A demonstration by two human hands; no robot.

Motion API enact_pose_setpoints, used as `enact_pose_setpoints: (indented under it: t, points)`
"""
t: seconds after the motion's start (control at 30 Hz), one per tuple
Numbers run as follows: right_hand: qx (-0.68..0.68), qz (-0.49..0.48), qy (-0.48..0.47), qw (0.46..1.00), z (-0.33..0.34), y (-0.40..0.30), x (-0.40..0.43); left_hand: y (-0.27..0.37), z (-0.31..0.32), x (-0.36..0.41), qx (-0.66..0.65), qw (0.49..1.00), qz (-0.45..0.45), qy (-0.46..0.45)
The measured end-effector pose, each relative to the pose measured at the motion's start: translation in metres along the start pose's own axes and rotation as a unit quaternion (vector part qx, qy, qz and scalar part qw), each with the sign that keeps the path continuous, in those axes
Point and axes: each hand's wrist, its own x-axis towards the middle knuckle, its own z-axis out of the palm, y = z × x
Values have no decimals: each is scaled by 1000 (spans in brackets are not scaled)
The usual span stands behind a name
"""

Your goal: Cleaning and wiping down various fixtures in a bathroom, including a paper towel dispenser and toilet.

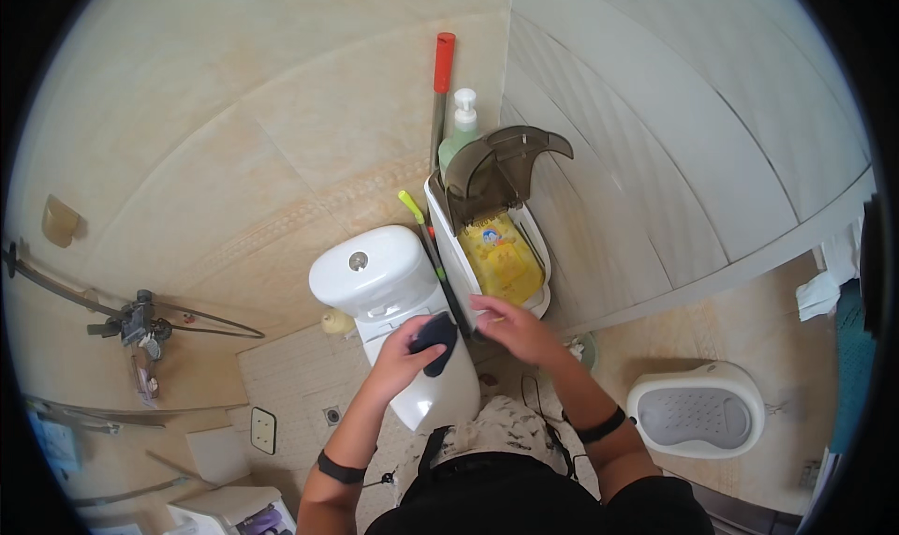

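My left hand (406, 358) grips a dark navy, flat rounded object (435, 342) above the closed lid of a white toilet (449, 387); I cannot tell what the object is. To its right, my right hand (513, 328) is raised with the fingers slightly bent, near the front edge of a white storage cabinet (456, 261). Nothing clear shows in that hand, though a small yellowish spot lies at its fingertips. The cabinet's smoky translucent lid (484, 162) stands raised, and a yellow printed package (506, 261) lies inside.
Behind the cabinet stand a green pump bottle (460, 138) and a red-handled pole (444, 64). A green-handled brush (411, 206) leans between toilet tank and cabinet. A baby bath seat (695, 412) is at right; a shower fixture (140, 321) is on the left wall.
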Motion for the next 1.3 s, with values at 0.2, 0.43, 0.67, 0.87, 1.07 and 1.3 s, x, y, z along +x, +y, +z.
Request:
enact_pose_setpoints:
  t: [0.2,0.43,0.67,0.87,1.07,1.3]
  points:
    - [-86,-50,5,995,-6,-33,-9,43,18,43,170,978,108,-61]
    - [85,-84,120,985,-19,-58,3,35,46,62,196,932,239,189]
    - [-387,-335,189,838,15,-105,13,-1,59,40,-100,994,26,-44]
    - [-440,-264,127,849,27,-107,15,2,57,39,-279,955,-50,-83]
    - [-393,-420,-61,816,59,-119,11,-88,19,107,87,982,160,-41]
    - [91,-80,188,975,-30,-128,54,26,25,95,-440,896,17,-51]
